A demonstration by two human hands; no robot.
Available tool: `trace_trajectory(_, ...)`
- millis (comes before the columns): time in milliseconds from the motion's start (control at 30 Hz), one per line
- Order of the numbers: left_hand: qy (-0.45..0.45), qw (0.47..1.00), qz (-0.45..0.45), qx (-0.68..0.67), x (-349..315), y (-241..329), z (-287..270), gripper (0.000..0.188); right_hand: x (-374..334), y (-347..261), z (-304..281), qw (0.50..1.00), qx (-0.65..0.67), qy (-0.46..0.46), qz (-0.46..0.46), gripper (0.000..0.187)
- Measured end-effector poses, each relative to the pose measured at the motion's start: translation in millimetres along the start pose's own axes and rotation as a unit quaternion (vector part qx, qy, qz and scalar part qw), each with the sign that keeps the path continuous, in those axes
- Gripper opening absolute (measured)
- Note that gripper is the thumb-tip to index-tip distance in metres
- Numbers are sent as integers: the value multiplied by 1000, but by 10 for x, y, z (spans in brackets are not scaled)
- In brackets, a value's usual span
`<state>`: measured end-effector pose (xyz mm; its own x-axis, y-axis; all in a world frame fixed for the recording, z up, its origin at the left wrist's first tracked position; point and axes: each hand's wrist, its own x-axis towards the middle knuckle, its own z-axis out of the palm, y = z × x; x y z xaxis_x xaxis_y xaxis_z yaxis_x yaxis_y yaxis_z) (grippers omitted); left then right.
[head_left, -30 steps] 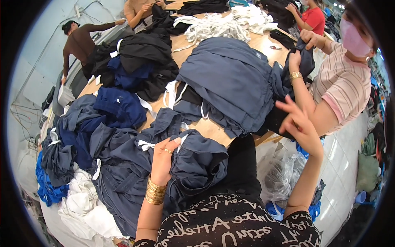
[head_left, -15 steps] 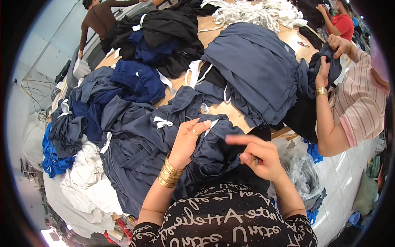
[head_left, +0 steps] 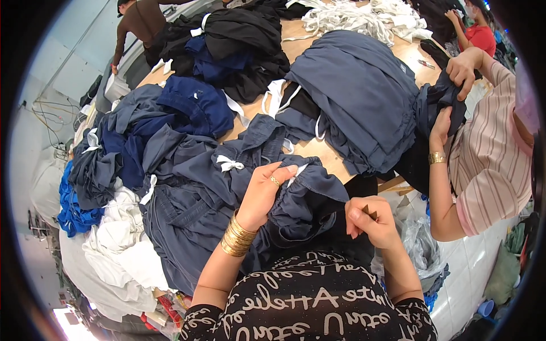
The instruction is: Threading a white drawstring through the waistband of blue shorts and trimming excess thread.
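My left hand is closed on the gathered waistband of a dark grey-blue garment, probably trousers or shorts. A bit of white tape shows beside my thumb. To the right, my right hand is curled shut around a small dark pointed tool, mostly hidden in the fist. A corner of the garment reaches up to this hand's knuckles; whether the fingers grip it I cannot tell. Beneath my left hand spread more dark grey-blue garments, one with a white drawstring bow.
A tall grey-blue garment stack fills the table's right side. Black clothes, navy ones and white strips lie farther back. White cloth hangs at left. At right, a co-worker in a striped shirt handles dark fabric.
My right hand's extended index finger has curled in, and the hand has shifted slightly right. The garment's corner now sticks out toward it. My left hand keeps its hold.
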<state>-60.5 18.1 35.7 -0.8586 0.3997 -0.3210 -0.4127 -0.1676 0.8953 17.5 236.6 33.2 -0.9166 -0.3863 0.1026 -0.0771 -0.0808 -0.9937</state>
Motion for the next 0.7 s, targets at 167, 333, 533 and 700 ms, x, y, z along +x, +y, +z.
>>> trace_trajectory(167, -3, 1000, 1, 7, -5, 1, -12, 23, 49, 5, 86, 996, 16, 90, -1, 29)
trace_trajectory(333, -3, 1000, 2, -7, -6, -27, -26, 22, 105, 54, 162, 993, 68, 98, 16, 32)
trace_trajectory(533, 17, 1000, -1, -10, -37, 9, 28, 19, 126, 192, 152, 984, -13, 179, -2, 18)
trace_trajectory(700, 28, 1000, 4, 9, -65, 20, 13, 19, 211, 123, 318, 949, -210, 219, -84, 15)
